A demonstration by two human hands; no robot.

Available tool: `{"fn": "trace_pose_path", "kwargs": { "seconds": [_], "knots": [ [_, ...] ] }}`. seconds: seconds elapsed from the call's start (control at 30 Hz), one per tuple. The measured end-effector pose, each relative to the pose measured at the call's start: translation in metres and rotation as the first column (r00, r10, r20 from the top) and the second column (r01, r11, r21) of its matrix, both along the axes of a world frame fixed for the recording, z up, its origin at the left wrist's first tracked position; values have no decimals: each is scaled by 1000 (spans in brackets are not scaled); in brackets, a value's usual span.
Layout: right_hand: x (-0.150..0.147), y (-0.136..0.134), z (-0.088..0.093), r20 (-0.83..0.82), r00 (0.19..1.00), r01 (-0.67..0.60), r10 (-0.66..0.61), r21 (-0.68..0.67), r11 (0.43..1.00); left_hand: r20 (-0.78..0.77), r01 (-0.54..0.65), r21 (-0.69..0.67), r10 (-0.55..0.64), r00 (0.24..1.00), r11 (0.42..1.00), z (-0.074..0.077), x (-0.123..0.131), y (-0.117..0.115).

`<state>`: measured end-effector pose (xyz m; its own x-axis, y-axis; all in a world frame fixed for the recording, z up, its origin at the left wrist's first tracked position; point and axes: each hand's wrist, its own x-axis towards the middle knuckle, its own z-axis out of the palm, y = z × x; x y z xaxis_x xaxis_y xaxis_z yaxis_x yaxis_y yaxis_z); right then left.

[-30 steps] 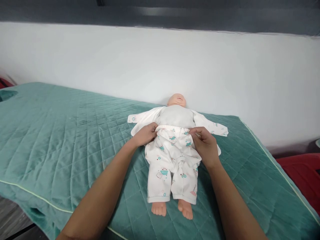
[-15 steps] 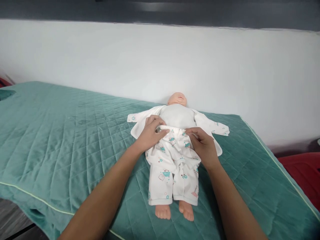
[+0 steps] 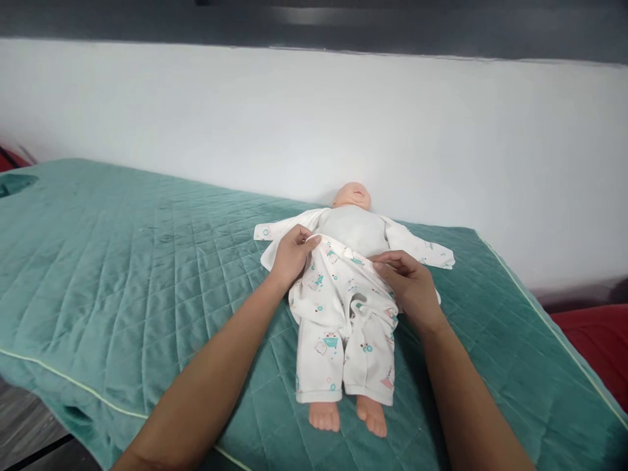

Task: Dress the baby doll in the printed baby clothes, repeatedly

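A baby doll point(image 3: 354, 195) lies on its back on a green quilted mattress point(image 3: 122, 261), head toward the wall, bare feet toward me. It wears white printed trousers point(image 3: 338, 327) and an open white printed jacket point(image 3: 417, 247) over a grey torso. My left hand point(image 3: 290, 255) pinches the trousers' waistband at the doll's left-hand side, pulled high up the belly. On the other side, my right hand point(image 3: 409, 284) grips the waistband lower down, so the band runs slanted.
A white wall point(image 3: 314, 124) runs right behind the doll's head. Something red point(image 3: 596, 347) stands beyond the mattress's right edge. The mattress has a cut-out hole point(image 3: 14, 184) at far left and a near edge with pale piping.
My left hand has drawn its side of the waistband further up the doll's belly. My right hand has stayed about where it was, so the band now slants.
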<state>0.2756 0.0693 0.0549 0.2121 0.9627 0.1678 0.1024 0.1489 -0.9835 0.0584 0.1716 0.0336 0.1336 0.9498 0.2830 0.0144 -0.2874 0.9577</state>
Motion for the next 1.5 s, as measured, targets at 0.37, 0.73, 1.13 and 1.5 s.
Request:
{"fn": "trace_pose_path", "kwargs": {
  "seconds": [0.37,0.73,1.13,1.5],
  "knots": [
    [17,-2,-2,-368,926,111,-86,46,993,3,25,-25,-25,1000,999,-3,-4,0],
    [30,-8,-3,-83,991,-108,106,-17,994,-269,80,-84,-100,958,993,8,-16,-2],
    [13,-2,-9,421,843,333,-334,79,940,-268,-11,-166,-35,963,986,1,-14,1],
    [31,14,-27,480,870,243,-113,-216,946,-244,150,-320,-235,941,935,6,-13,-3]
  ]
}}
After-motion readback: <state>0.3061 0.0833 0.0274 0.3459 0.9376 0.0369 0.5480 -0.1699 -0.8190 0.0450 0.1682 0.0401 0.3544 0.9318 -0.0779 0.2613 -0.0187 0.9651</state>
